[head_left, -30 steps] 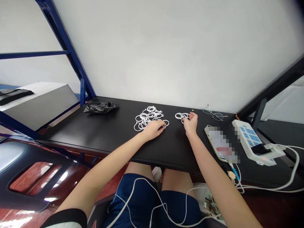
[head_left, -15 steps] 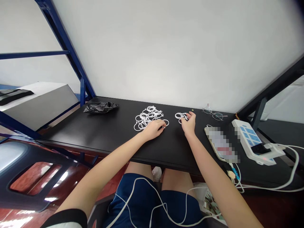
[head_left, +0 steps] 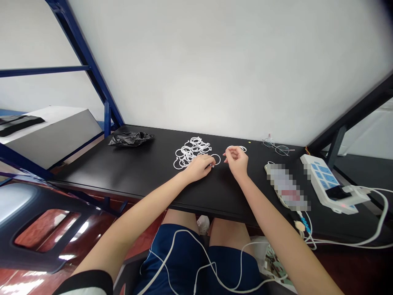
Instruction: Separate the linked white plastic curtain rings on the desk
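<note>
Flanking One White Ring (head_left: 220, 159) on a Black Tabletop (head_left: 129, 176)

Fingertips of the left hand (head_left: 200, 167) appear to pinch the near edge of the ring, which lies just to their right. Across a narrow gap, the right hand (head_left: 237, 161) points its curled fingers back toward it; whether they grip anything cannot be told. The ring, being round, shows no long axis, and the left hand is the nearer. A heap of similar rings (head_left: 186, 150) spreads behind and to the left of the left hand; a smaller group (head_left: 245, 148) is mostly hidden behind the right. Farther left lies a crumpled black bag (head_left: 130, 139), its contents not visible. Eyeglasses (head_left: 275, 147), a phone (head_left: 287, 186) and a power strip (head_left: 321, 176) occupy the right side.
</note>
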The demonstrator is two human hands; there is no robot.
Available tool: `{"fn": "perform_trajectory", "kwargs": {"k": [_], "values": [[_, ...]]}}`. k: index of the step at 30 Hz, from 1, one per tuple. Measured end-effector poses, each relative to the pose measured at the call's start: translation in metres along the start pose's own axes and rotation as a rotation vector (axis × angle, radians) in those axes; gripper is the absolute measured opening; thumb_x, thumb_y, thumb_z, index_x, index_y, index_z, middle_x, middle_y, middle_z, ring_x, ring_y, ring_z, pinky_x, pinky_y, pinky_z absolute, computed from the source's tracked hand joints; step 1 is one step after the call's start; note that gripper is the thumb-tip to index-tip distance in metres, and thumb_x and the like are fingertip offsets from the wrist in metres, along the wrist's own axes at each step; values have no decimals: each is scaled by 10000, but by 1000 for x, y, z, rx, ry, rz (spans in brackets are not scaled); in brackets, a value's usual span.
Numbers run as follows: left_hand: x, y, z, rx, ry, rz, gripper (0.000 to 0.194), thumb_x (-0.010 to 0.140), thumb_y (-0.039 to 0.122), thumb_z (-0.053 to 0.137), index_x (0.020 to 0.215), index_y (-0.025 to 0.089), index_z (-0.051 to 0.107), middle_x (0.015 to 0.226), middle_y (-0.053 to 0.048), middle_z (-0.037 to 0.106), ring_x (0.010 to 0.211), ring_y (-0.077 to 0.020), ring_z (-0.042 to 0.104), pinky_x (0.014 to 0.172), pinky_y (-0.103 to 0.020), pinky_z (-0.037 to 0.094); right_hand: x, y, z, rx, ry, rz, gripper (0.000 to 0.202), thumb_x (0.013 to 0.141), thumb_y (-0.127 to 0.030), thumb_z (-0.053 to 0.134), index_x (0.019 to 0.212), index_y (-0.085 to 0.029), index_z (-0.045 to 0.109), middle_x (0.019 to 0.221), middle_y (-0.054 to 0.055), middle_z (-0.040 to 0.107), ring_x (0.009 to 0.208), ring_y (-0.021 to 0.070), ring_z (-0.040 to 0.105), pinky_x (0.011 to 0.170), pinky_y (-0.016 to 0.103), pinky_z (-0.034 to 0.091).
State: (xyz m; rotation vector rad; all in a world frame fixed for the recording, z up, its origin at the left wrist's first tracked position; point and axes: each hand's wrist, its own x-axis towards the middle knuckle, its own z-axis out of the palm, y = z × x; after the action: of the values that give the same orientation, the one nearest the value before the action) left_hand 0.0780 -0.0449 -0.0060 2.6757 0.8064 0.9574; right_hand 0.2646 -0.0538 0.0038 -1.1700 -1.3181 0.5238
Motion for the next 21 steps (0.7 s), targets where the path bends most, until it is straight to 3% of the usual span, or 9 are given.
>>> {"fn": "perform_trajectory", "kwargs": {"k": [3,7,13,21], "values": [[0,-1,1,7,4,6,180,822,65,452,873,191,569,849,-41,631,827,-179,588,791,-313,459,-2,4,4,-31,-186,54,262,759,-443,692,822,-206,599,719,29,662,463,132,580,465,276,467],[0,0,2,12,6,3,177,819,58,448,848,191,562,847,-40,634,821,-176,584,789,-310,448,-1,11,6,-19,-279,88,353,671,-470,773,816,-185,623,713,39,673,486,139,601,482,276,501],[1,4,0,77,-1,14,207,833,36,421,821,190,559,832,-23,637,864,-169,576,882,-333,400,3,14,5,67,-293,174,364,645,-476,777,789,-169,646,687,60,689,491,149,603,449,277,502],[1,5,-4,145,6,-7,190,872,77,432,813,186,577,832,-28,641,871,-189,535,812,-342,370,4,12,4,71,-269,207,405,637,-516,761,765,-136,700,662,93,713,405,115,531,361,248,419]]}}
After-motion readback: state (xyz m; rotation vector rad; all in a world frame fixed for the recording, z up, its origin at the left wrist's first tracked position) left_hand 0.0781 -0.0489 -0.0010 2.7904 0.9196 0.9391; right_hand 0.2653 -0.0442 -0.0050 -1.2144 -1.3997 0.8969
